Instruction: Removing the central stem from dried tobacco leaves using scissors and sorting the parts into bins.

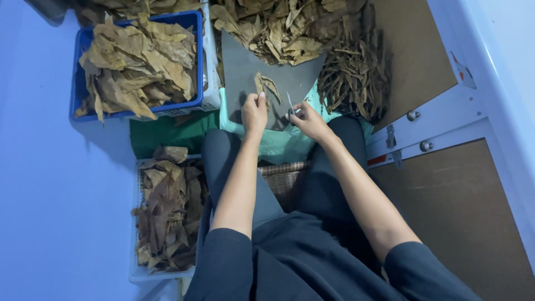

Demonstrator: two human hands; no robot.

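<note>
A blue crate (81,72) of dried leaves (136,61) sat far left. The left hand (254,111) pinched a dry leaf (262,85) flat on the grey board (242,67). Just right, the right hand (308,120) gripped a small blade (290,104) beside that leaf; leaf stems (351,78) lay heaped beyond.

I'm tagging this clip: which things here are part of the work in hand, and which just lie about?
In use:
left hand pinning a dried leaf
right hand with a small blade
grey board

Lying about:
blue crate of leaves
white basket of leaves
stem pile
loose leaf heap
</note>
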